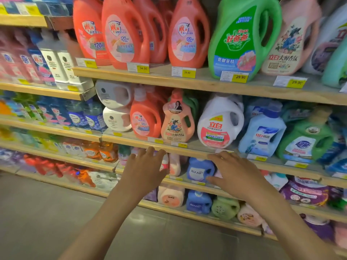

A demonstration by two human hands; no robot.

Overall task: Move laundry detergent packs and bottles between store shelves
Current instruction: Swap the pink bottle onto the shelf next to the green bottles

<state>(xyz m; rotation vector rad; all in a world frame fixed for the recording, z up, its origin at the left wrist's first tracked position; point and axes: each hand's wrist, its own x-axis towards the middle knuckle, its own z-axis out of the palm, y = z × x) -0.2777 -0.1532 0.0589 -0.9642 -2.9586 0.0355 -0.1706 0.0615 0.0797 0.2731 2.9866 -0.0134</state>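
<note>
Both spread: left hand (144,166), right hand (232,173) | green bottle (242,38) Kispa | tag (234,76) 29.90

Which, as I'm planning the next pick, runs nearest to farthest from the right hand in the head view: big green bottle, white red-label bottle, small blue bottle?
1. Small blue bottle, just left of the right hand, on the lower shelf.
2. White red-label bottle, on the middle shelf above the hand.
3. Big green bottle, up on the top shelf.

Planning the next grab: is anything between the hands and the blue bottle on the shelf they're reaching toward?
Nothing visible blocks it. The blue bottle shows in the gap between the left hand and right hand. A pale pink bottle stands close beside it, nearer the left hand.
</note>
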